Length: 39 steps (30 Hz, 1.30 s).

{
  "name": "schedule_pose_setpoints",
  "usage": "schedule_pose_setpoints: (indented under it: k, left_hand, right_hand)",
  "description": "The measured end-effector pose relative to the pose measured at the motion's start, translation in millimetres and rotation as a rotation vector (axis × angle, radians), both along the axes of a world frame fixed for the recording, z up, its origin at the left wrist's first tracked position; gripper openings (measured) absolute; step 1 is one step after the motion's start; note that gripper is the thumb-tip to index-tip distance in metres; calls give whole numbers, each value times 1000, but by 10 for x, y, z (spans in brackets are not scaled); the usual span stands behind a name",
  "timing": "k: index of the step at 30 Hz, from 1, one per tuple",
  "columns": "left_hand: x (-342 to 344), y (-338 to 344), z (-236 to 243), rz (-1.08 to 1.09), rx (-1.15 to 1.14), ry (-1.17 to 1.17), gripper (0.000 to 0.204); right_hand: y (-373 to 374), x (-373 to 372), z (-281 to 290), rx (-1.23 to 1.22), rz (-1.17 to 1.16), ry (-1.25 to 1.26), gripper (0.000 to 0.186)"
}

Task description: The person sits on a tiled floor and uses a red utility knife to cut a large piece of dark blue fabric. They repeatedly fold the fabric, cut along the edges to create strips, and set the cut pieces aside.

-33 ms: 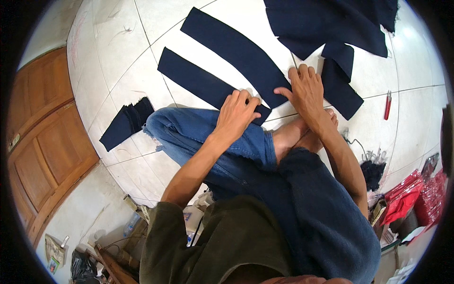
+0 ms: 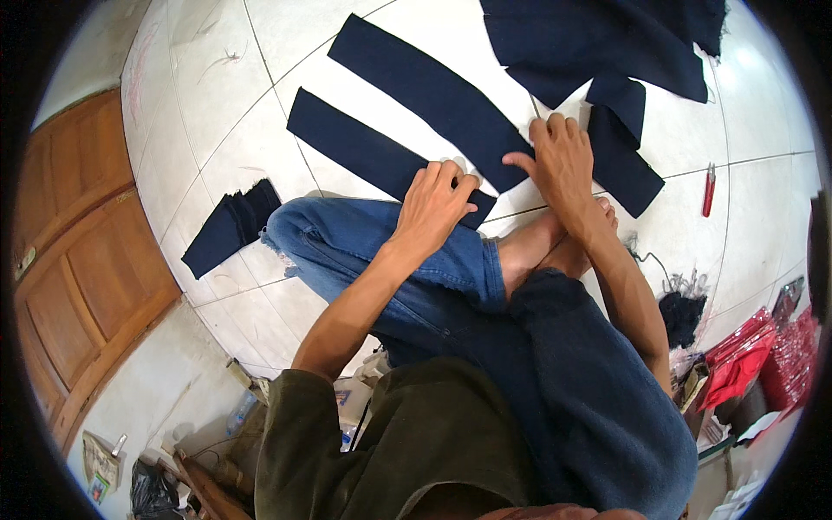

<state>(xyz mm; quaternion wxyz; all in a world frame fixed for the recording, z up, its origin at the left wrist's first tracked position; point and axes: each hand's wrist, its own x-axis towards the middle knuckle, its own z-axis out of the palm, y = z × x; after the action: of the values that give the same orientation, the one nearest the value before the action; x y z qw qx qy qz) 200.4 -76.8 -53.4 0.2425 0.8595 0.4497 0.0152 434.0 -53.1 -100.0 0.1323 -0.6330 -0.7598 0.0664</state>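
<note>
A shorter dark navy strip of cloth (image 2: 355, 143) lies flat on the floor. On its near end rests my left hand (image 2: 432, 208), open, with bent fingers and the thumb apart. Beyond it lies a longer, gently curved navy strip (image 2: 433, 91). At that strip's near right end is my right hand (image 2: 562, 165), also open, the thumb spread onto the cloth edge and the fingertips down by the floor. Neither hand grips anything I can see. Just right of the right hand is a folded navy piece (image 2: 626, 169).
A large navy cloth (image 2: 598, 43) spreads at the far right. Red-handled snips (image 2: 710, 191) lie on the tiles at right. A stack of navy pieces (image 2: 230, 227) sits left of my knee. Dark scraps (image 2: 682, 316) and red plastic-wrapped packets (image 2: 737, 355) are at right, a wooden door (image 2: 95, 251) at left.
</note>
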Motion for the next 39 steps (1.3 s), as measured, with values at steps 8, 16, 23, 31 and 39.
schedule_pose_setpoints:
  k: [8,16,23,31,39]
  left_hand:
    - [274,276,-39,-109,110,-121,63]
    - [554,616,-199,-239,89,-93,59]
    - [555,768,-422,-160,78,-167,68]
    - [474,749,-515,-130,72,-218,72]
    - [520,742,-556,-91,61,-275,73]
  right_hand:
    - [149,389,40,64,-38,46,41]
    - [-529,1899,140,367,-665,-134,48]
    - [-802,2650,-39,18,-819,-127,32]
    - [-356,935,618,-354,-426,792,19]
    - [-66,393,252,-720,-265,600,38]
